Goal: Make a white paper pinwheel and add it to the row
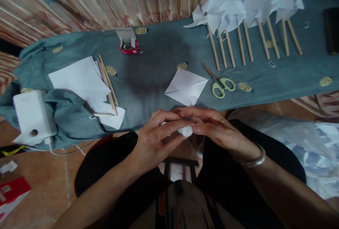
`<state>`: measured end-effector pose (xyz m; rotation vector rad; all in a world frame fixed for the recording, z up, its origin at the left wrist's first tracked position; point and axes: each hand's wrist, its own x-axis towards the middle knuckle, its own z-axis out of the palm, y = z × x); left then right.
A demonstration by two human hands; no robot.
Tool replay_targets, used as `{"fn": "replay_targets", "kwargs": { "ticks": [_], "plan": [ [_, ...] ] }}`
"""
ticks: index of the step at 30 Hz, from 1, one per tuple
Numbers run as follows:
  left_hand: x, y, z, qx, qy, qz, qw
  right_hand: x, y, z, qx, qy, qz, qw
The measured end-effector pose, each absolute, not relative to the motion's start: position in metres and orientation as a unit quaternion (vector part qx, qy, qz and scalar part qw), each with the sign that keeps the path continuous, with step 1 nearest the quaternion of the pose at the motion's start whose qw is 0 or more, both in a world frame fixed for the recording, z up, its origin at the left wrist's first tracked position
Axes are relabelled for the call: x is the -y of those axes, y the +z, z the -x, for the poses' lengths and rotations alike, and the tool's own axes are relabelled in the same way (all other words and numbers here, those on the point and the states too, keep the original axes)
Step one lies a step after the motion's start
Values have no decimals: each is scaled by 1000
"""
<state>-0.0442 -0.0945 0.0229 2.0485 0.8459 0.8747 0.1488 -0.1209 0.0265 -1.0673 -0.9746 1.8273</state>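
Over the table's near edge, my left hand has its fingers closed round a small white rounded object. The thumb and fingers of my right hand, with a silver bangle at the wrist, pinch at the same object from the other side. Its exact kind cannot be made out, as fingers cover most of it. Just beyond my fingertips lies a white paper square with cuts running in from its corners. Green-handled scissors rest, slightly spread, to the right of the paper.
Several paper pinwheels on wooden sticks line the back right. A red box of small metal pieces stands open at the back. Leftward are paper sheets, loose sticks and a white power device with a cable.
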Motion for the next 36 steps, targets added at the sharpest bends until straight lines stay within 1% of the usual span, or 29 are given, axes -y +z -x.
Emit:
{"fn": "replay_targets", "kwargs": {
  "ticks": [7, 12, 28, 36],
  "plan": [
    [96, 22, 41, -315, 332, -819, 347, 119, 26, -151, 417, 713, 429, 364],
    [97, 21, 42, -310, 325, -819, 356, 121, 26, -152, 418, 708, 435, 367],
    [96, 20, 42, -307, 315, -806, 395, 117, 26, -146, 414, 720, 441, 339],
    [96, 19, 42, -302, 308, -821, 373, 117, 26, -143, 401, 727, 449, 329]
  ]
}}
